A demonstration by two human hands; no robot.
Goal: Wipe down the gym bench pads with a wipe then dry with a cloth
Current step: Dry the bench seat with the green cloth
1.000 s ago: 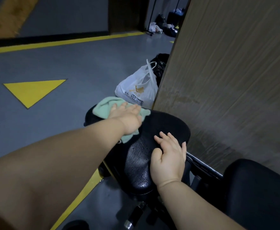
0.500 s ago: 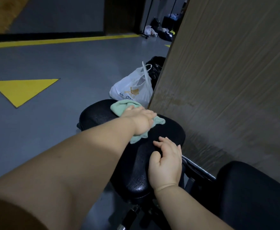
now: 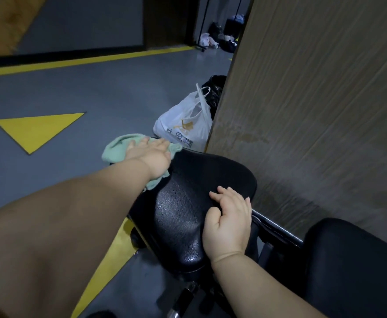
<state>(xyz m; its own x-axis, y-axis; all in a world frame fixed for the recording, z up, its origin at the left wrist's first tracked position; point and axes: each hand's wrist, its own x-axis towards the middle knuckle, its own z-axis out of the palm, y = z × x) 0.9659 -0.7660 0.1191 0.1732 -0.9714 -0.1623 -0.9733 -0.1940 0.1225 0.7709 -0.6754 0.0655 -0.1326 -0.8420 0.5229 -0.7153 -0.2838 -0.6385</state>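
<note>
Visibility is limited. The far left corner of the seat pad (image 3: 188, 203) lies under the cloth (image 3: 117, 148) and the left hand (image 3: 151, 157). The back pad (image 3: 348, 260) is cut off by the lower right edge. The bench frame (image 3: 277, 228) shows only as a bar between the pads and dim parts below. The black bag (image 3: 215, 88) is half hidden behind the wooden panel (image 3: 314, 111). Items on the floor at the far end (image 3: 220, 40) are too small to identify. The near half of the seat pad glistens; whether from moisture or its pebbled texture cannot be told.

Count:
- two black pads
- one pale green cloth
- two bags, the other being a white plastic bag (image 3: 185, 127) with print, standing just beside the panel
- one yellow triangle (image 3: 39, 129) on the grey floor (image 3: 96, 95)
- two yellow stripes, one far (image 3: 84, 63) and one passing under the bench (image 3: 110, 260)

Left hand: fingers straight and close together, palm down, pressing the cloth flat on the far left edge of the seat pad. Part of the cloth hangs past that edge.

Right hand (image 3: 229, 221): palm resting on the near right side of the seat pad, fingers loosely bent and slightly apart, holding nothing. It is well apart from the cloth.
</note>
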